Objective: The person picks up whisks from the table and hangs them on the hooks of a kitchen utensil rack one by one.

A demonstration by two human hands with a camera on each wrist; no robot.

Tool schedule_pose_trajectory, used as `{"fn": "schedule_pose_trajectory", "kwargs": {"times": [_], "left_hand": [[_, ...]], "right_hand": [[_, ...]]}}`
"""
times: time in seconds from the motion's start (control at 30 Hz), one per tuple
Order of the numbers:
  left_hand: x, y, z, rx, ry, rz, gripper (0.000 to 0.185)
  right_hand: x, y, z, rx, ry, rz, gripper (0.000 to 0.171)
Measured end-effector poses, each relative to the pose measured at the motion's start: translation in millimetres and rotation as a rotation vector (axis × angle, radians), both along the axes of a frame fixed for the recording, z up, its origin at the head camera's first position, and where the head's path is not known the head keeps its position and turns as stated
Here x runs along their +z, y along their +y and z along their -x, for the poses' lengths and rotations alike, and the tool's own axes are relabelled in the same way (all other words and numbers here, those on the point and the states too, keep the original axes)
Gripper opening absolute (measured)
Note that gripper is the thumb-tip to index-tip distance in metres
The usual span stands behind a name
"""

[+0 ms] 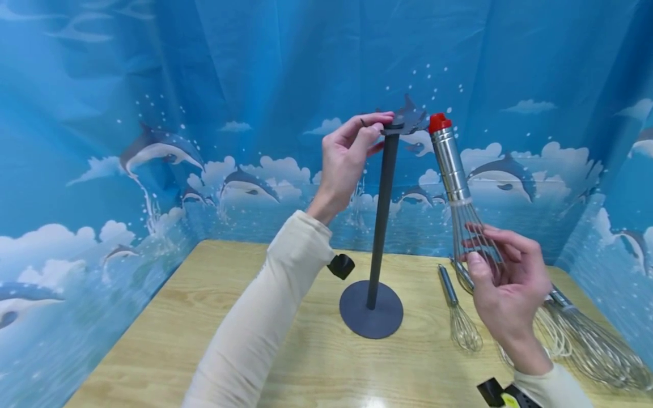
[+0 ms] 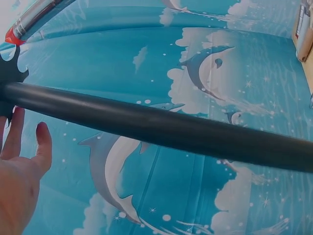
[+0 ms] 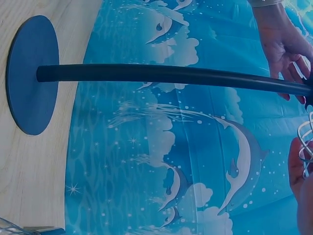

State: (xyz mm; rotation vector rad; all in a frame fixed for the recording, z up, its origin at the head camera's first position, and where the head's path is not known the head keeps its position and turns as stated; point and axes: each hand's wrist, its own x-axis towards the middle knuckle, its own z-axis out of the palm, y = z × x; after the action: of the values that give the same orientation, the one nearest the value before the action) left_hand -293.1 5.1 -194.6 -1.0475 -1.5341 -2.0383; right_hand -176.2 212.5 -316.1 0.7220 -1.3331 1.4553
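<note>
Tabletop [image 1: 214, 340]: dark stand [image 1: 380, 226] sits center, round base flat, pole upright. Our left hand [image 1: 347, 164] pinches the hook head at the pole's top, likely steadying it. Our right hand [image 1: 505, 289], right of the stand, grips the red-capped whisk [image 1: 451, 170] by its wires, handle up, cap level with the hooks, so the end can meet one. Spare whisks [image 1: 576, 334] lie flat on the right; the small whisk [image 1: 456, 309] lies nearest the base.

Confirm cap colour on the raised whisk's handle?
Red cap on the steel whisk; clearest in the head view.
</note>
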Motion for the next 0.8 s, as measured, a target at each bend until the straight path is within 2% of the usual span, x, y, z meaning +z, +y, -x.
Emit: {"fn": "schedule_pose_trajectory", "kwargs": {"times": [0.27, 0.37, 0.47, 0.63, 0.73, 0.8], "left_hand": [[-0.5, 1.0, 1.7, -0.073, -0.058, -0.024, 0.033], [-1.8, -0.6, 1.7, -0.060, -0.061, -0.043, 0.034], [-3.2, -3.3, 0.4, 0.014, -0.029, -0.071, 0.035], [-3.8, -7.2, -5.1, 0.186, 0.156, -0.090, 0.035], [-2.7, -7.6, -8.2, 0.263, 0.261, -0.056, 0.034], [-2.1, -7.4, -9.6, 0.300, 0.294, -0.022, 0.033]], "right_hand": [[-6.4, -0.3, 0.9, -0.031, -0.012, -0.042, 0.039], [-8.0, -2.3, 1.9, -0.020, -0.010, -0.051, 0.040], [-9.0, -3.6, 2.7, -0.029, -0.007, -0.061, 0.042], [-10.6, -5.7, 3.8, 0.010, 0.004, -0.068, 0.043], [-11.3, -6.6, 3.6, -0.016, -0.013, -0.103, 0.044], [-11.8, -7.6, 3.4, -0.039, -0.029, -0.126, 0.044]]}}
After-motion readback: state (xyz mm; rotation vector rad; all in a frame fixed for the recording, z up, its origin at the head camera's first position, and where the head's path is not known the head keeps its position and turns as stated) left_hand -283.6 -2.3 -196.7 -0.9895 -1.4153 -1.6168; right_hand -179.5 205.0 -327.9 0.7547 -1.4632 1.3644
